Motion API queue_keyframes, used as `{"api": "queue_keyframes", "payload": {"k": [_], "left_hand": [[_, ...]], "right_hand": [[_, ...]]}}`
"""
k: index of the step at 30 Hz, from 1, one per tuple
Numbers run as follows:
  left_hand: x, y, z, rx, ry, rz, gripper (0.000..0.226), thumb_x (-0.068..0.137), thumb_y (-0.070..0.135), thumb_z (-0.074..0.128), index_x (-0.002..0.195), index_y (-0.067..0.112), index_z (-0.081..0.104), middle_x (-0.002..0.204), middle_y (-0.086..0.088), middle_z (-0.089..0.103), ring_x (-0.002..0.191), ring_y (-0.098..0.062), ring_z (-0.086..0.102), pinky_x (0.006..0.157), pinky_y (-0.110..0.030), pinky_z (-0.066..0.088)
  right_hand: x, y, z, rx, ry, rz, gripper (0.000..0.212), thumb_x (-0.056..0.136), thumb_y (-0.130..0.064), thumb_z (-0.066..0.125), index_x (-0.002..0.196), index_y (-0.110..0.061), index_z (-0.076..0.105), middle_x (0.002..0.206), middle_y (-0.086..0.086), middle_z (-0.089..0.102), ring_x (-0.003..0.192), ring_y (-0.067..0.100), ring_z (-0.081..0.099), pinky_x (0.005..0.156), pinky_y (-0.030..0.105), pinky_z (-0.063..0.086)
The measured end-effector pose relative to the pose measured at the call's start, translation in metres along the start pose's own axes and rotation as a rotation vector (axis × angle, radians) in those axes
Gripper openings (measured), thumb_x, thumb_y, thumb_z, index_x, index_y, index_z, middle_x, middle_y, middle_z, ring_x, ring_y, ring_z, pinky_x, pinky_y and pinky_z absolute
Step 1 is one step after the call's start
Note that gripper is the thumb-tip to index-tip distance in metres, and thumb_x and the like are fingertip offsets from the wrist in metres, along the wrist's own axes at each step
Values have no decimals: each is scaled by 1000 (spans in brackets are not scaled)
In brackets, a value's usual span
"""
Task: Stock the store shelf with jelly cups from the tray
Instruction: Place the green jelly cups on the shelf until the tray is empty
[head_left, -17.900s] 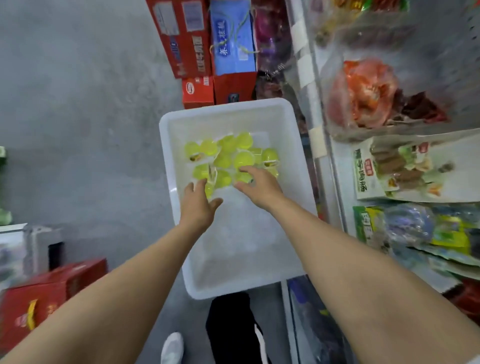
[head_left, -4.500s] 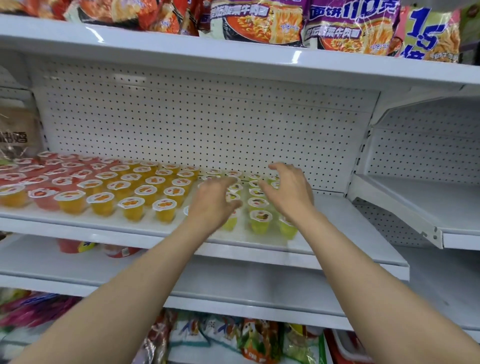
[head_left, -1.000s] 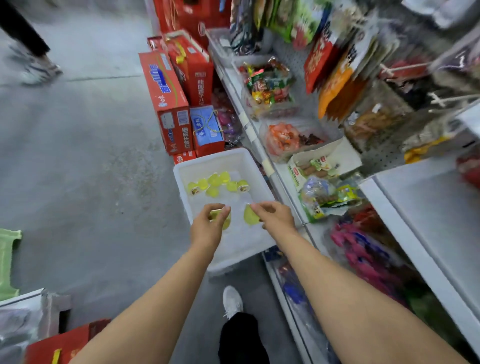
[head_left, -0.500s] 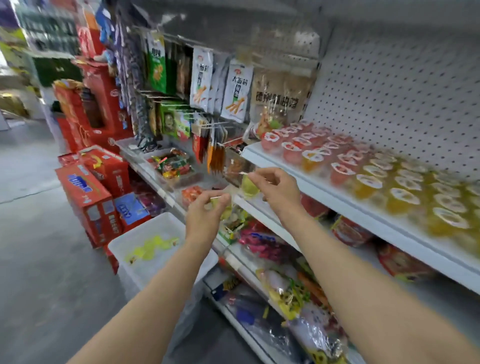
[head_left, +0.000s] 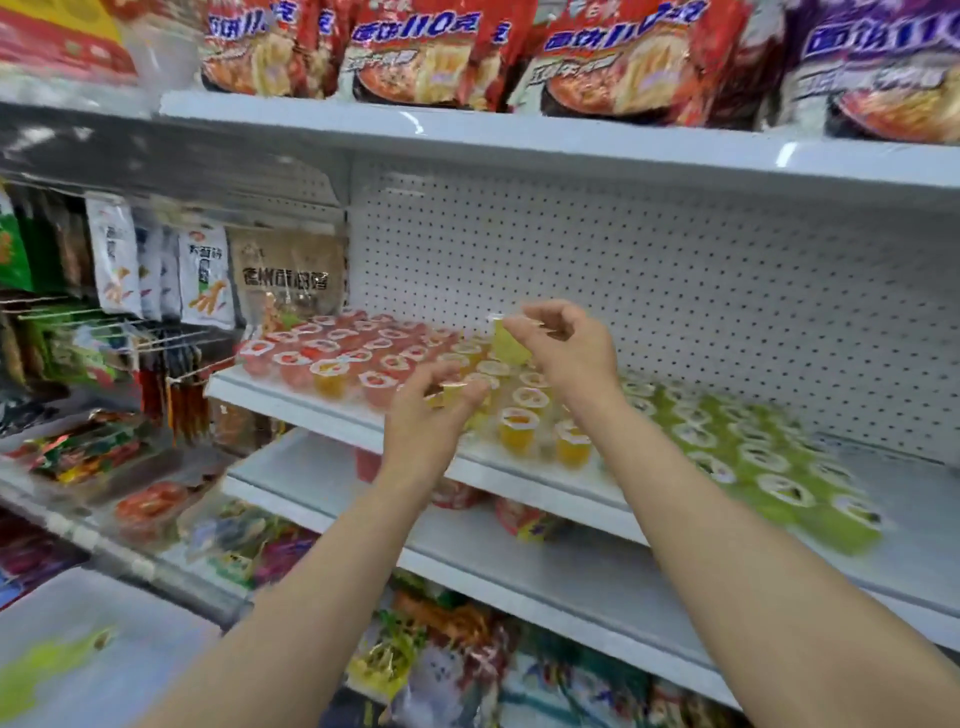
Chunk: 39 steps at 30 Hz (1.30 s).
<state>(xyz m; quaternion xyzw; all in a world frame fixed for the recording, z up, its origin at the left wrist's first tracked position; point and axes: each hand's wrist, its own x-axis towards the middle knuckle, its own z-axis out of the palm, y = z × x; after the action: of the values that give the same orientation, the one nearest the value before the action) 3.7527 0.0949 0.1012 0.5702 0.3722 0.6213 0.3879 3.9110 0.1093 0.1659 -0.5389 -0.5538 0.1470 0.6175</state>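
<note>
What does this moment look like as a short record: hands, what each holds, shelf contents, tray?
left hand: fingers pinch a green jelly cup, in front of the shelf
right hand: holds another green cup, raised above the rows
shelf rows: red cups left, orange cups middle, green cups right
tray: lower left, blurred, some green cups left
shelf above: noodle packets
</note>
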Motion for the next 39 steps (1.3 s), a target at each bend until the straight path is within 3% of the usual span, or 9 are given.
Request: {"api": "queue_keyframes", "payload": {"k": [2, 10, 17, 29, 32, 36, 39], "left_hand": [[-7, 4, 56, -24, -26, -10, 50, 66, 59, 78, 105, 30, 67, 107, 17, 66, 106, -7, 60, 91, -49, 54], [-50, 20, 265, -117, -163, -84, 41, 74, 35, 85, 105, 28, 60, 114, 8, 63, 111, -15, 61, 90, -45, 55], [-72, 16, 364, -92, -205, -105, 46, 73, 36, 85, 111, 25, 61, 111, 4, 65, 105, -17, 64, 90, -49, 54], [-65, 17, 410, -56, -287, -131, 52, 73, 31, 85, 117, 26, 59, 113, 10, 63, 106, -13, 62, 95, -43, 53], [-59, 12, 413, -63, -307, -137, 52, 72, 29, 86, 117, 26, 58, 113, 8, 64, 106, -13, 63, 91, -35, 54], [-52, 7, 417, -60, -316, -135, 54, 73, 27, 86, 119, 25, 58, 115, 7, 64, 104, -10, 63, 88, -27, 52], [-46, 4, 420, -44, -311, -134, 55, 74, 29, 85, 121, 26, 57, 115, 10, 63, 105, -6, 60, 88, -26, 50]], "right_hand": [[10, 10, -53, -17, 36, -11, 21, 75, -41, 84, 87, -32, 69, 89, -13, 69, 83, 5, 62, 84, 31, 55], [44, 69, -265, -130, 147, -29, 27, 74, -46, 83, 92, -32, 71, 100, -15, 72, 98, 4, 66, 87, 44, 58], [58, 132, -383, -227, 228, 62, 31, 74, -50, 81, 96, -32, 70, 99, -18, 70, 100, 3, 64, 89, 45, 57], [72, 228, -424, -402, 283, 234, 35, 79, -46, 80, 105, -27, 67, 111, -12, 65, 104, 9, 61, 93, 32, 49], [78, 244, -422, -429, 263, 278, 36, 80, -43, 79, 109, -26, 67, 120, -5, 66, 102, 9, 60, 90, 29, 48], [85, 261, -417, -447, 241, 326, 36, 81, -38, 79, 112, -22, 67, 118, -3, 66, 94, 9, 55, 81, 23, 41], [91, 274, -413, -440, 231, 352, 38, 81, -36, 80, 112, -21, 66, 118, -3, 67, 99, 12, 59, 86, 25, 45]]}}
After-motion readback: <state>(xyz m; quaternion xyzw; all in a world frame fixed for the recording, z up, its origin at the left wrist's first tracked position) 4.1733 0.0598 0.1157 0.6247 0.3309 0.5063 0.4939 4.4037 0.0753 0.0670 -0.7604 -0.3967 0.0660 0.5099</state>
